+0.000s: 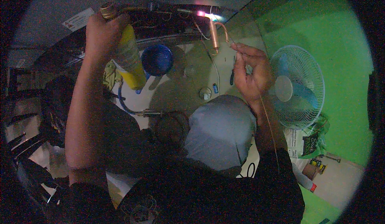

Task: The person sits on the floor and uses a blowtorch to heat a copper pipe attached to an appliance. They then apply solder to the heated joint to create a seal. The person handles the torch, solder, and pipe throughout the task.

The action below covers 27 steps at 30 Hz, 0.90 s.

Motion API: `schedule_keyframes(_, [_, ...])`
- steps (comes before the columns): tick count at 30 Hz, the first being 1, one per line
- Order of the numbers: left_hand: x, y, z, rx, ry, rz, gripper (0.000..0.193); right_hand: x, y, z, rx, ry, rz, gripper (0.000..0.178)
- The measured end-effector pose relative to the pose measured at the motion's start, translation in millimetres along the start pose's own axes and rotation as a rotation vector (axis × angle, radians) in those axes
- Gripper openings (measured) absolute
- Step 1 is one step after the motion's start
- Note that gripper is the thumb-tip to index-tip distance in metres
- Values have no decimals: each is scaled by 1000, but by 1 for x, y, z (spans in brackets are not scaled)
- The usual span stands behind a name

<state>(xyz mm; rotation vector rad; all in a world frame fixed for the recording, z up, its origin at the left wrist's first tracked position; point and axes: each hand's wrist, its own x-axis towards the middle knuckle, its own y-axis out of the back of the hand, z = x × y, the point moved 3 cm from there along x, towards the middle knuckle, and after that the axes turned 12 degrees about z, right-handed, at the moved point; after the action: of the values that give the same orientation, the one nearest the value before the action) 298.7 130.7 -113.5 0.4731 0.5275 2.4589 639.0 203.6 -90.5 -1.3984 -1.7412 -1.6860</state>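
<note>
The left hand (105,33) is closed in a full fist around the neck of a yellow canister (131,61), with the brass-coloured fitting (108,10) rising above the fingers. The canister is a smooth cylinder with a pale label band, and it tilts so that its base points down and to the right. A slim metal torch tube (182,10) runs rightward from the top, ending in a bright pink and white flame (207,15) at the upper end of a copper cylinder (214,36). That piece is slender and shiny, with a bent copper tube (223,29) curving down beside it.

The right hand (254,69) pinches a thin wire-like rod (265,109) between thumb and fingers, near the bent tube; the rod trails back along the forearm. To its right stands a fan (297,87) with a round wire grille. A glossy blue bowl (157,59) sits on the pale floor (192,77), near a crumpled yellowish cloth (110,76).
</note>
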Motion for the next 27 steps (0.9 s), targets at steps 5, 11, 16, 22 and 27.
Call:
schedule_keyframes(5, [-3,0,4,-30,17,13,23,0,1,6,11,-25,70,19])
schedule_keyframes(11, [2,0,0,7,-12,-34,25,-2,1,10,111,-285,144,17])
schedule_keyframes(16, [-1,-2,2,-52,-11,-9,24,-2,-2,8,142,-303,151,13])
schedule_keyframes(22, [0,0,-1,-5,17,-3,24,-4,-2,11,117,-305,163,14])
schedule_keyframes(27, [4,-2,-10,-87,6,-29,26,-2,-1,10,124,-214,149,16])
